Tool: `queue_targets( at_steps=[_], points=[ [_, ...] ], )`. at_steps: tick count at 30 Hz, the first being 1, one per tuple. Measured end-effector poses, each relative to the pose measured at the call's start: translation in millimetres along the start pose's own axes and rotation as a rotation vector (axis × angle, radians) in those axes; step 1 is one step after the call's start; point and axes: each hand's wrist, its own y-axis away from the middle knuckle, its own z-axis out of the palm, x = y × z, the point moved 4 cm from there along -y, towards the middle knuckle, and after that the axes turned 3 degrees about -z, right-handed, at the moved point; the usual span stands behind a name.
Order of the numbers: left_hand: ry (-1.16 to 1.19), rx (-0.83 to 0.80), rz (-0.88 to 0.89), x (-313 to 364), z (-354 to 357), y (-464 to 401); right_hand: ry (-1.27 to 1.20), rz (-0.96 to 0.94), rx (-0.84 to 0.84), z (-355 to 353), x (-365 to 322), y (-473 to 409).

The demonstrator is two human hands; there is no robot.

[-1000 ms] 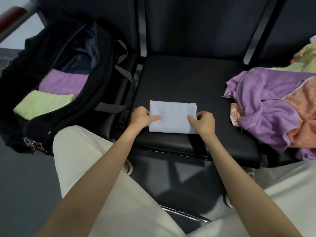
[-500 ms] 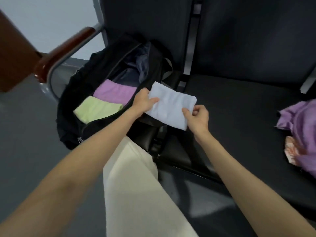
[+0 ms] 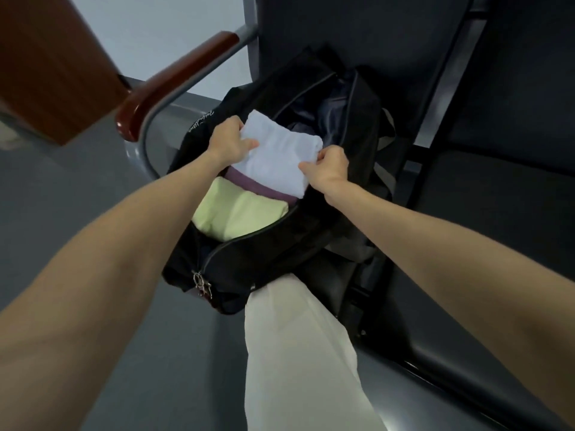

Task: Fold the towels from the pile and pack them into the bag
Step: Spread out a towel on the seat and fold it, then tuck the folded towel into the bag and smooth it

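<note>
Two hands hold the folded white towel (image 3: pixel 280 157) at centre frame, over the open black bag (image 3: pixel 267 259): left hand (image 3: pixel 228 141) grips its far-left corner, right hand (image 3: pixel 329 166) pinches its right edge. We note it covers the purple towel (image 3: pixel 258 186), beside the green towel (image 3: pixel 236 213). Risks, in our judgement: uneven release would unfold it; snagging the zipper rim would skew the stack.
</note>
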Motion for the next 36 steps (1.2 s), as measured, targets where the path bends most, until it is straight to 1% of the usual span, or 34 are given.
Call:
queue_targets(
  at_steps=[3,6,9,12,15,18,20,24,27,31,36],
  points=[
    [-0.027,-0.020,-0.030,-16.8,15.3,-9.2,0.052,0.025,-0.017,20.8,13.7,-7.7],
    [-0.024,-0.002,-0.086,-25.6,29.9,-12.7,0.080,0.032,-0.015,28.6,18.7,-9.7],
    [-0.120,0.022,-0.115,-27.5,38.6,-8.8,0.128,0.012,-0.034,26.8,16.4,-9.9],
    [-0.262,0.071,-0.075,-20.9,35.1,-0.2,0.193,-0.056,-0.071,17.4,11.7,-5.0],
    [-0.396,0.096,-0.011,-3.0,29.3,12.7,0.252,-0.147,-0.055,-12.4,5.2,0.6],
    [-0.397,0.046,0.058,25.5,35.0,31.0,0.323,-0.182,-0.026,-63.2,4.7,8.7],
    [-0.381,0.022,0.129,54.3,44.3,45.8,0.380,-0.161,-0.012,-105.5,14.8,17.1],
    [-0.357,-0.069,0.285,136.1,75.5,81.9,0.552,-0.083,-0.003,-203.9,56.0,49.8],
    [-0.350,-0.146,0.392,207.8,106.2,116.7,0.633,0.024,0.047,-285.5,96.2,85.1],
    [-0.337,-0.268,0.576,303.6,155.7,174.6,0.667,0.123,0.213,-397.2,146.0,140.5],
    [-0.249,-0.451,0.772,400.9,214.5,263.2,0.673,0.113,0.422,-514.4,197.4,215.7]
  ],
)
